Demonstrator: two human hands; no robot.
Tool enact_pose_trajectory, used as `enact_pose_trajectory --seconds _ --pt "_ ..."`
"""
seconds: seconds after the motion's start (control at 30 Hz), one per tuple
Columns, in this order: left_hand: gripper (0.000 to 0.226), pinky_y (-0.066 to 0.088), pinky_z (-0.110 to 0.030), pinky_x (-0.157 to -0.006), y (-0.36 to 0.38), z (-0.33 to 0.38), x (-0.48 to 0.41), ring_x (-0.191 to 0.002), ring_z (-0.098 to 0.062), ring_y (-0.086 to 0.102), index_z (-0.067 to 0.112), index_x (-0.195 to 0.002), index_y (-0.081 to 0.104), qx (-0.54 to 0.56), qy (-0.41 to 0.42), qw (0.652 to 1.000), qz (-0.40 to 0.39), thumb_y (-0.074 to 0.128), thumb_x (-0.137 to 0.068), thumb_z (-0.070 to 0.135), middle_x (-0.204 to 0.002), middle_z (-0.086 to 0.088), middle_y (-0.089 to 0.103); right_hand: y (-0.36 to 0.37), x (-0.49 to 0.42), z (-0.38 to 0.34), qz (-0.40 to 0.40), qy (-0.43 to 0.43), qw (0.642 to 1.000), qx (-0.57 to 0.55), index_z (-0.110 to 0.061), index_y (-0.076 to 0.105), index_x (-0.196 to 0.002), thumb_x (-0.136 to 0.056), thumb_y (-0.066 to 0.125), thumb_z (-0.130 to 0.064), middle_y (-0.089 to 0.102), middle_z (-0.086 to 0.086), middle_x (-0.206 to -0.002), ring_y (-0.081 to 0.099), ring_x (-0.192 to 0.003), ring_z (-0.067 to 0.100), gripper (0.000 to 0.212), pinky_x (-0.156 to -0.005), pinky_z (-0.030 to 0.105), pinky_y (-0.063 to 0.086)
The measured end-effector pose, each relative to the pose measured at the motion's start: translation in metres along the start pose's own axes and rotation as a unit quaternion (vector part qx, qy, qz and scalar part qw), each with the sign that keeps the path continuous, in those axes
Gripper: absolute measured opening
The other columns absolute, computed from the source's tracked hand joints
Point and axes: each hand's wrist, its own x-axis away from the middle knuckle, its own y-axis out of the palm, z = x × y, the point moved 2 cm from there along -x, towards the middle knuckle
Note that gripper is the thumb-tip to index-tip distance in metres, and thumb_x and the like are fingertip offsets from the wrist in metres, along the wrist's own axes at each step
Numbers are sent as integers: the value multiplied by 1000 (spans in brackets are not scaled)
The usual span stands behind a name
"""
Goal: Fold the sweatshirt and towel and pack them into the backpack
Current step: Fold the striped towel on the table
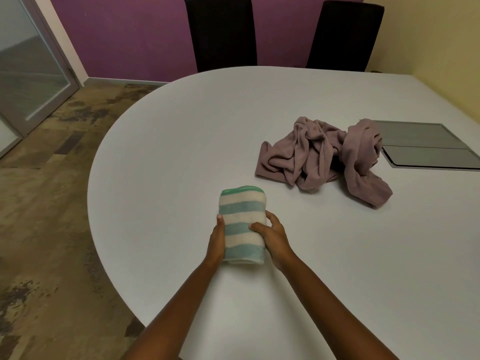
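Towel point(240, 222): striped blue-green and cream, found as a compact folded bundle lying on the near part of the white desk point(181, 152), directly in front of the person. Its folding appears complete or very nearly so; the edges look even and nothing trails loose.

Left hand point(217, 242): laid flat against the bundle's left side with fingers extended, pressing inward. Whether any fingertips tuck beneath the bundle cannot be told.

Right hand point(274, 239): curled round the bundle's right side, thumb lying over the top face, so the towel is held between the two hands. The bundle seems to rest on the desk, not lifted.

Sweatshirt point(317, 157): mauve, lying in a crumpled heap further back and to the right, well apart from the towel and touched by neither hand. No fold is evident in it.

Backpack: not in view, so nothing can be confirmed as packed.

Assessment: roughly one of four steps is done, namely the towel's fold. Outstanding items are folding the sweatshirt and packing both pieces.

Other items noted: grey panels point(426, 146) set in the desk just beyond the sweatshirt, and two dark chairs point(220, 35) at the far edge.
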Motion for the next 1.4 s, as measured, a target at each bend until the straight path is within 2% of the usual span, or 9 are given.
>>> enact_pose_trajectory --seconds 0.1,0.37,0.53,0.63,0.77,1.0,1.17,1.3,1.4 --pt "72 50 -43 -87 -17 15 0 -105 -36 57 5 -131 48 49 -26 998 -30 33 -84 58 -123 -22 56 15 -5 -5 -19 3 1000 -12 -16 41 -128 -84 58 -4 57 12 -115 58 -96 25 49 -69 29 52" --pt "25 51 -30 -71 -82 59 -15 -90 -26 62 7 -97 59 -182 76 978 75 53 -93 31 -96 -14 64 67 -18 1 -107 40 993 30 -19 39 -118 -89 56 -9 57 -4 -100 58 -88 12 35 -62 21 49" --pt "53 49 -36 -77 -120 88 -28 -87 -25 61 8 -94 56 -239 93 961 100 66 -70 54 -95 -12 63 105 -28 10 -174 38 982 69 -27 34 -112 -88 58 -5 53 -12 -95 56 -85 5 40 -58 17 51" --pt "81 49 -38 -78 -140 105 -34 -88 -26 62 9 -96 57 -277 98 948 125 55 -43 70 -95 -11 64 128 -40 15 -174 26 981 76 -24 30 -123 -84 61 0 54 -5 -107 54 -104 16 55 -71 23 56" --pt "80 46 -36 -81 -157 126 -46 -104 -34 60 3 -114 56 -306 106 934 154 59 -57 58 -111 -18 63 156 -56 17 -154 -9 977 145 -19 17 -142 -81 65 -4 48 2 -124 49 -119 24 80 -99 42 46" --pt "64 18 -45 -114 -153 118 -56 -143 -29 20 12 -147 23 -551 173 796 183 38 -94 45 -153 -13 26 176 -60 32 -202 -166 842 472 -5 6 -147 -90 58 -23 4 23 -153 14 -142 33 80 -113 34 18" --pt "63 49 -54 -84 -139 71 -48 -110 -36 62 10 -126 49 -692 184 690 102 1 -100 42 -120 -18 63 160 -64 49 -216 -161 739 618 -15 0 -148 -95 45 -34 -12 14 -156 -1 -144 32 72 -116 41 14" --pt "63 34 -45 -103 -141 47 -43 -116 -34 58 13 -130 42 -731 152 661 80 5 -97 52 -126 -16 60 141 -68 53 -226 -152 708 652 -19 0 -149 -97 35 -39 -10 9 -157 -4 -145 27 65 -116 40 5" --pt "73 34 -44 -102 -149 48 -50 -117 -32 57 13 -131 41 -751 141 640 85 4 -92 62 -127 -15 60 120 -65 57 -225 -156 678 682 -21 6 -149 -74 -4 -68 -6 7 -157 -4 -145 26 88 -117 38 2"
